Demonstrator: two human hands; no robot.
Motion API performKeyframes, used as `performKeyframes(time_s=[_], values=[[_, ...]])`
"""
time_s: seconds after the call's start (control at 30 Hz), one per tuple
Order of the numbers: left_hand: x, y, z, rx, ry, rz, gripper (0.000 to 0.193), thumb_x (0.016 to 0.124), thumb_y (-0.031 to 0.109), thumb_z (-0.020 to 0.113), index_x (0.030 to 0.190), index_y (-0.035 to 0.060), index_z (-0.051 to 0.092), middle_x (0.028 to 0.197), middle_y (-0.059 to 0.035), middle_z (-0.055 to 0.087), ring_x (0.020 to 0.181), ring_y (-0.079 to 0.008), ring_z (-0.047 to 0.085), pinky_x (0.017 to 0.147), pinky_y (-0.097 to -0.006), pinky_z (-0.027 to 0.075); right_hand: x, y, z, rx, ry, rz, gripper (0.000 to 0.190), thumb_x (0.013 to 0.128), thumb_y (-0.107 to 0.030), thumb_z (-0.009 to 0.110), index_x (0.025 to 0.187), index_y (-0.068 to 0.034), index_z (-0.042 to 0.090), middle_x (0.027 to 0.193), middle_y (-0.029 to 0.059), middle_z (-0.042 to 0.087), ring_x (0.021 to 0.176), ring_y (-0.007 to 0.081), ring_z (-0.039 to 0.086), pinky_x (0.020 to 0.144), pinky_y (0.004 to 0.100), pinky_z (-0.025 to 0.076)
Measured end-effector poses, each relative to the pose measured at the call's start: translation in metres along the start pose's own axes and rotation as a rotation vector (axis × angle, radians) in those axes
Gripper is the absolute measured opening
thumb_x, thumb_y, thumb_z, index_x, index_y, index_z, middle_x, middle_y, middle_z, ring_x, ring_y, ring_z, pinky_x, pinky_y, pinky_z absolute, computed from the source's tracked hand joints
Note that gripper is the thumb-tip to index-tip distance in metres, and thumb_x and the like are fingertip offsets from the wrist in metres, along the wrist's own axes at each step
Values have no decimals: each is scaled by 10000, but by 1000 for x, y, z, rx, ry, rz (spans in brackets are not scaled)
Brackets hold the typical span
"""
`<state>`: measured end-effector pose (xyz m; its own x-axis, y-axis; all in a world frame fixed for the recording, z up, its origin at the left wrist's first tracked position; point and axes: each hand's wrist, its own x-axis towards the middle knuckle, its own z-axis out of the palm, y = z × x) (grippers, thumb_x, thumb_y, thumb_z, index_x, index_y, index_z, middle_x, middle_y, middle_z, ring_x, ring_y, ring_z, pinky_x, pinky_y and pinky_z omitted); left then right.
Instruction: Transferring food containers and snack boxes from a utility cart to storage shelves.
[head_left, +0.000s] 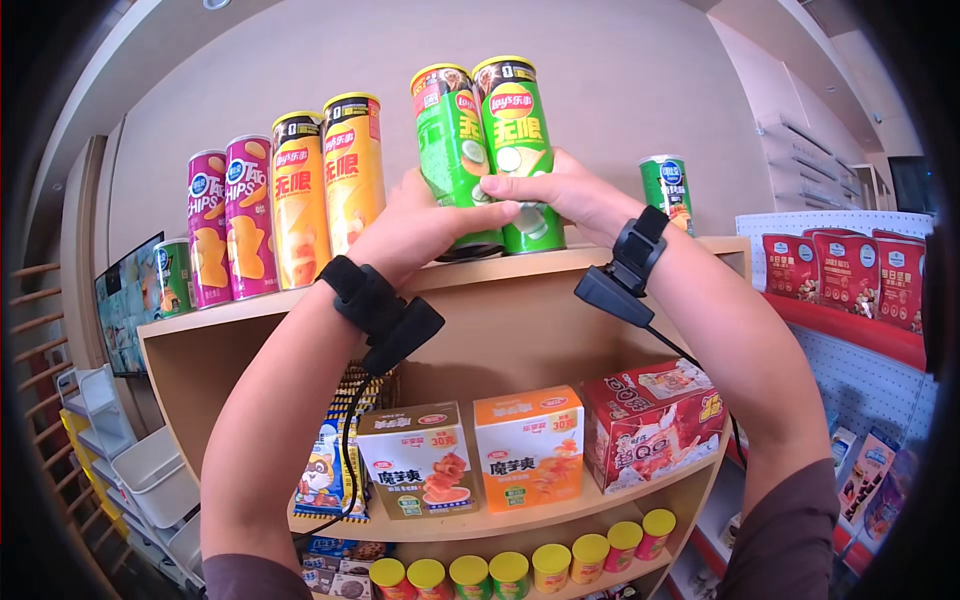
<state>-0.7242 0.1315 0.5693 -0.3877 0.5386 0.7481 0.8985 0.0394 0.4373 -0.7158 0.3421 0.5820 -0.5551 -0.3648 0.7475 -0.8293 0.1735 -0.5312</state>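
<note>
Two tall green Lay's chip canisters with yellow lids stand side by side at the wooden shelf unit's top. My left hand (435, 221) grips the left green canister (454, 150), which tilts a little and touches its neighbour. Around the right green canister (514, 112) my right hand (559, 187) is closed, its thumb reaching across the front. Both canisters' bases are at the top board (600, 255). To the left stand two orange Lay's canisters (300, 202) and two purple chip canisters (247, 217). Each wrist wears a black strap with a cabled device.
Small green canisters stand at the top board's left end (174, 277) and right end (667, 187). Below are a brown-and-white box (416, 465), an orange-and-white box (529, 450), a red box (652, 427) and several small lidded tubs (510, 574). Red nut bags (844, 270) fill a rack at right.
</note>
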Motion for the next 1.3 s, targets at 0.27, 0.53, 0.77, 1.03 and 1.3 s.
performKeyframes(time_s=[0.27, 0.53, 0.77, 1.03, 1.3], values=[[-5, -8, 0, 200, 188, -58, 656, 852, 217, 799, 1357, -32, 464, 1196, -125, 643, 1075, -210, 634, 952, -350, 521, -12, -8, 6, -42, 82, 246, 633, 826, -392, 858, 1329, -117, 589, 1216, 44, 694, 1058, 156, 679, 922, 378, 545], [-6, -2, 8, 708, 355, -153, 926, 785, 238, 789, 1404, -170, 234, 1347, -351, 465, 1174, -385, 595, 982, -397, 520, -9, 0, -1, -106, 164, 223, 801, 791, -360, 897, 1375, -5, 480, 1229, 109, 657, 1094, 189, 670, 966, 374, 530], [-9, -12, 9, 677, 454, -91, 1091, 760, 286, 823, 1513, -109, 139, 1346, -355, 435, 1233, -484, 538, 1028, -458, 493, -2, 10, 2, -167, 165, 160, 984, 721, -546, 898, 1362, 63, 465, 1197, 173, 650, 1090, 233, 667, 879, 373, 565], [-13, -9, 17, 1024, 391, -25, 966, 802, 124, 693, 1506, -171, 101, 1405, -436, 309, 1206, -573, 528, 1027, -493, 497, -2, 0, 5, -440, 103, 269, 879, 760, -616, 837, 1299, 2, 521, 1010, 72, 674, 783, 138, 646, 634, 254, 500], [-14, -1, 17, 906, 384, -131, 911, 827, 111, 631, 1502, -188, 98, 1386, -447, 318, 1129, -570, 583, 1003, -486, 513, -4, 4, 12, -401, 69, 205, 775, 782, -498, 871, 1260, 5, 525, 949, 41, 659, 694, 80, 593, 570, 237, 476]])
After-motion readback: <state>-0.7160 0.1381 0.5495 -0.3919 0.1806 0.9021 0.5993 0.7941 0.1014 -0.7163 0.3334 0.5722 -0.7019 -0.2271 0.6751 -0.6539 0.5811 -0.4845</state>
